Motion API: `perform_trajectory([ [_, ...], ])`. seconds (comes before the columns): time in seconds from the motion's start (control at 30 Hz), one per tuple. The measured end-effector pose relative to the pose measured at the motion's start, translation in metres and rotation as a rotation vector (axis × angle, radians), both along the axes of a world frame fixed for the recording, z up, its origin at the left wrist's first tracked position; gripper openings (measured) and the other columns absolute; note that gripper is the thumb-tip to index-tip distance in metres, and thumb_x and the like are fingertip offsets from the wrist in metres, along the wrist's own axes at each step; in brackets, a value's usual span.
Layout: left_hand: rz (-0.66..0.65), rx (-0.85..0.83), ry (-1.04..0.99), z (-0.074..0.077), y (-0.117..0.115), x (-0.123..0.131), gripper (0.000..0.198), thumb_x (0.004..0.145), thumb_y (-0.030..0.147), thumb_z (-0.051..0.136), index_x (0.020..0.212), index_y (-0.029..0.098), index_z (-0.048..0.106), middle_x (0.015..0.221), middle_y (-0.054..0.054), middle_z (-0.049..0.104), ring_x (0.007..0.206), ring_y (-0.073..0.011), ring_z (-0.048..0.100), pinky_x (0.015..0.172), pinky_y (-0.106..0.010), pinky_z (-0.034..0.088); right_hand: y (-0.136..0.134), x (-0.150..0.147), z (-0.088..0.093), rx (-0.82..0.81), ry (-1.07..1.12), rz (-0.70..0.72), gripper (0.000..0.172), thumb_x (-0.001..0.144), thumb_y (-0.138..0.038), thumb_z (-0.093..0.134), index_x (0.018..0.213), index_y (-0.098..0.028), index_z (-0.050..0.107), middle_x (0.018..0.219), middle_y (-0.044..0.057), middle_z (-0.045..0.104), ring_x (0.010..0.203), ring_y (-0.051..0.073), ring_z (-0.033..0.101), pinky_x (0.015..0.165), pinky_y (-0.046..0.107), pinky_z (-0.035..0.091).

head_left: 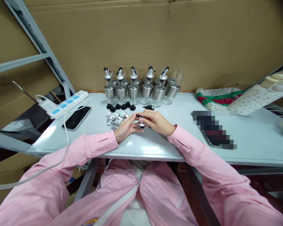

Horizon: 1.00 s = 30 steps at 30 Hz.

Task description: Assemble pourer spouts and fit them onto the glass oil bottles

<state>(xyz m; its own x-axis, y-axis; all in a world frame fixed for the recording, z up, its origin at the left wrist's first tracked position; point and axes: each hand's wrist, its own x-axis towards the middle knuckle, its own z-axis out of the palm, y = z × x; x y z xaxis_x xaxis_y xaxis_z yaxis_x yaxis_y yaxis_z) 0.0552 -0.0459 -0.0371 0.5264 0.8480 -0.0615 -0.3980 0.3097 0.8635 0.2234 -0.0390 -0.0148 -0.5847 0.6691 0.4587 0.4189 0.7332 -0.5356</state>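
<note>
One white cable [68,140] crossed in front of the L sleeve, well left of the L hand [126,129]; an arm jerk could've snagged it and tugged the power strip [66,105], poss. the phone [78,118] beside it too. Just beyond the L hand lay loose silver spouts [113,119]; a careless wrist might've scattered them. That hand was half curled, fingers braced on a silver-and-black pourer head [141,124] betw. both hands, over the tabletop [165,147]. Farther beyond: black stoppers [118,106], small, easily knocked, and behind those glass bottles [133,92] w/ steel sleeves, packed close, so one bump could've toppled several. Black levers [148,107] lay just beyond the R hand [161,123], within reach of a stray knuckle. R hand was nearly closed, pinching the same piece; smooth metal + off-centre grip = poss. slip. Fit of its parts: can't tell, fingers hid it.
</note>
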Motion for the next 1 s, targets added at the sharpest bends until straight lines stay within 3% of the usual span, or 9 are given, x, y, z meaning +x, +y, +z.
perform_trajectory([
  [0.23,-0.038,-0.176,-0.071,0.0028,-0.0001,-0.0012,0.021,0.088,0.028,0.045,0.084,0.015,0.061,0.082,-0.004,0.062,0.072,-0.0145,0.06,0.072,-0.033,0.053,-0.0029,-0.0012,0.004,0.03,-0.037,-0.042,0.033,0.092,-0.033,0.038,0.102,-0.016,0.065,0.074,0.005,0.056,0.067,0.014,0.052,0.065,0.027,0.043],
  [1.0,-0.08,-0.163,0.001,0.0012,0.0031,-0.0017,0.036,0.09,0.04,0.042,0.079,0.011,0.06,0.075,-0.006,0.061,0.078,-0.0174,0.063,0.067,-0.027,0.049,-0.002,-0.0012,0.0019,0.036,0.006,-0.096,0.022,0.088,-0.022,0.042,0.095,-0.016,0.061,0.086,0.007,0.067,0.07,0.014,0.057,0.065,0.026,0.043],
])
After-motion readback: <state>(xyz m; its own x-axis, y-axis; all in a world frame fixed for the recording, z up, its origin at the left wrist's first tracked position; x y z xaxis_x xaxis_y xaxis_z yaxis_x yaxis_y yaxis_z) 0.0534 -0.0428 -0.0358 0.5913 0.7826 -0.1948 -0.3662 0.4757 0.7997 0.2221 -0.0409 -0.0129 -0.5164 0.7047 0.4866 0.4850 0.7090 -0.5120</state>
